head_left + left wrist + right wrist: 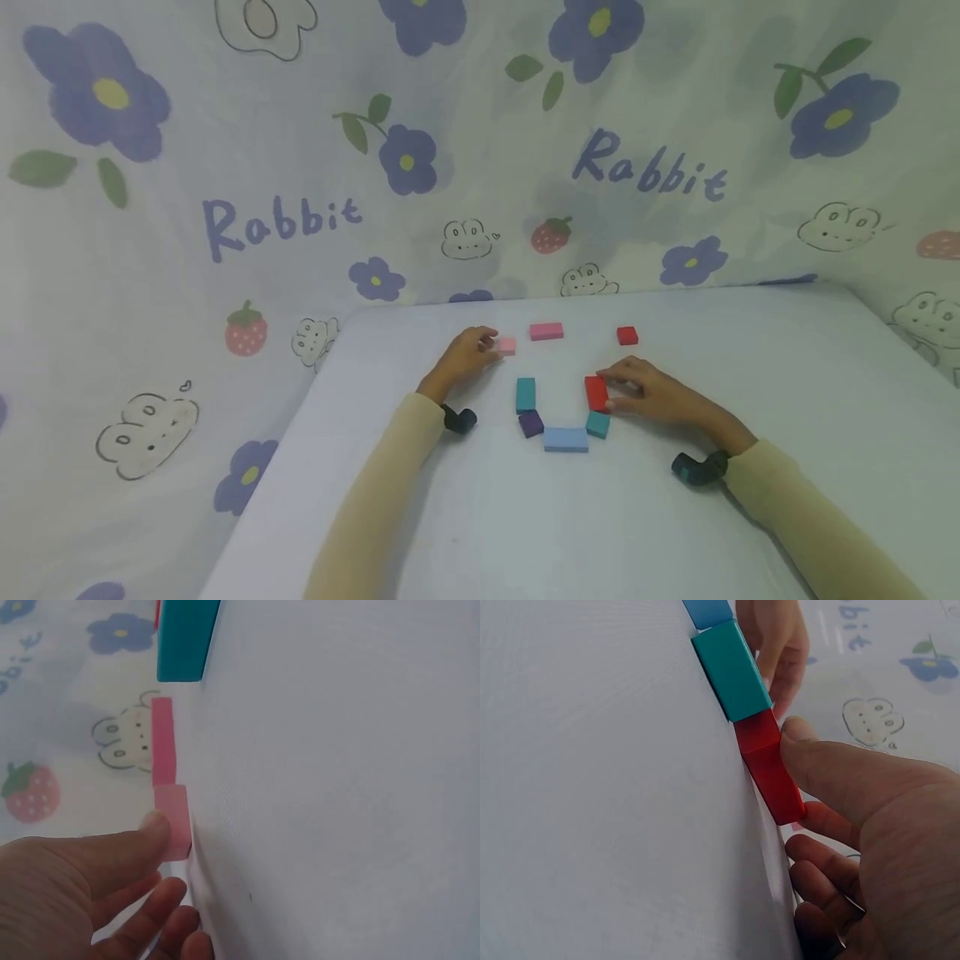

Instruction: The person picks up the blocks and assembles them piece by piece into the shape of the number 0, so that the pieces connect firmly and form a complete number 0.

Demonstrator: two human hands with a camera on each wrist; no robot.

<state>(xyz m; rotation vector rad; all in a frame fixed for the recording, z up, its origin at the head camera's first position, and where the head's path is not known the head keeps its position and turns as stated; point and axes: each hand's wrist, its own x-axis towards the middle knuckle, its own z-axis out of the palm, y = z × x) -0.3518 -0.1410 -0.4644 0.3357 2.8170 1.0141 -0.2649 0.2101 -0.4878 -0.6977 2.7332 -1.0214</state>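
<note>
My left hand [467,357] pinches a small light pink block [507,347] at the back left of the group, its thumb [155,825] on the block's face in the left wrist view. Thumb and index finger of my right hand [663,397] grip a red oblong block [596,393] by its ends. That block touches a small teal block [597,424]. A light blue block [566,439] lies at the front, with a purple block [531,423] set askew at its left corner. Behind the purple one lies a longer teal block [526,395].
Farther back on the white table [480,533] lie a pink oblong block [546,332] and a small red block [627,336]. A patterned cloth [480,158] hangs behind the table's back edge. Dark devices are strapped to both wrists.
</note>
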